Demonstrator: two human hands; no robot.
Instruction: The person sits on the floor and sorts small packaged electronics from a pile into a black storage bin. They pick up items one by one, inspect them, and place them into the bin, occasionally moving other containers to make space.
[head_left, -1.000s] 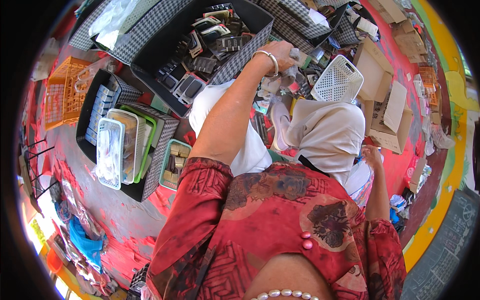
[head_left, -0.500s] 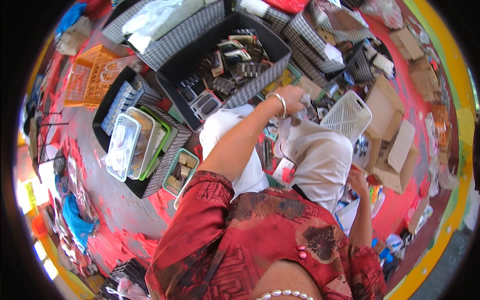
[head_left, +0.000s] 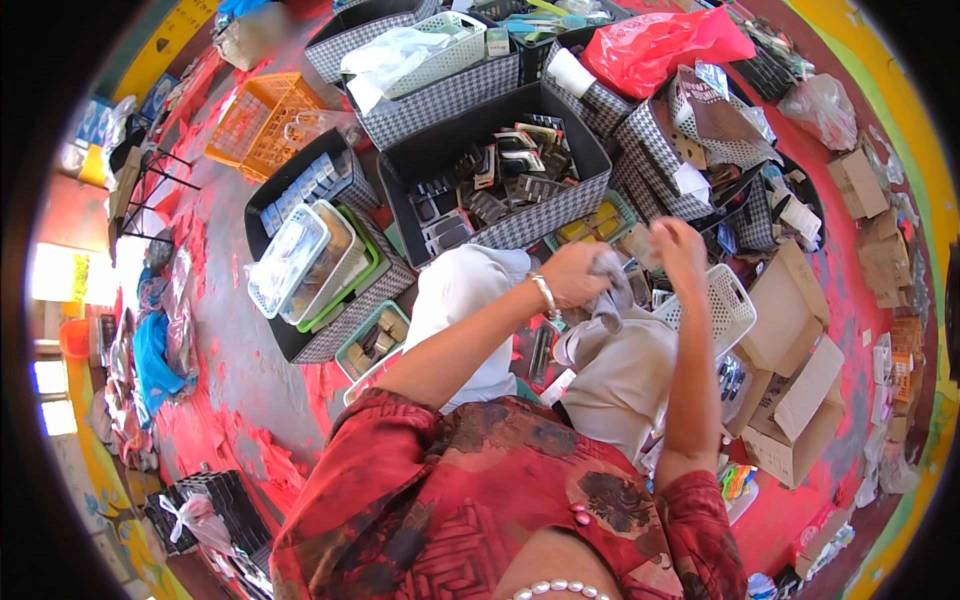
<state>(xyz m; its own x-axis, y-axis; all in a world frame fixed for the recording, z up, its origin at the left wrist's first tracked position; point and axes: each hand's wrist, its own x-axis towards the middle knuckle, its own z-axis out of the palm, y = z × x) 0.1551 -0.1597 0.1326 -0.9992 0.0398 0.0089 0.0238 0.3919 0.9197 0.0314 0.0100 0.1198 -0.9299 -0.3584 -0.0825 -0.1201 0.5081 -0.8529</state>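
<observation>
My left hand (head_left: 570, 276), with a silver bangle at its wrist, is closed on a crumpled grey cloth (head_left: 606, 300) above my knees. To its right my right hand (head_left: 679, 252) is raised with curled fingers; what they hold, if anything, is too small to make out. In front of my hands stands a houndstooth-patterned bin (head_left: 545, 217) with a dark lining, filled with small dark packaged goods (head_left: 490, 172). A white perforated basket (head_left: 728, 312) lies beside my right forearm. Below the hands, a dark packaged item (head_left: 541, 354) shows between my legs.
At left, a second patterned bin (head_left: 350, 305) carries stacked white baskets (head_left: 322, 262). A small tray (head_left: 372, 340) of tan blocks sits by my left knee. Open cardboard boxes (head_left: 795, 400) stand at right. An orange crate (head_left: 258, 122) and a red plastic bag (head_left: 665, 50) lie farther off.
My right hand has come up from beside my right thigh to near the left one. The left hand still grips the cloth. The view has shifted, showing more of the far bins.
</observation>
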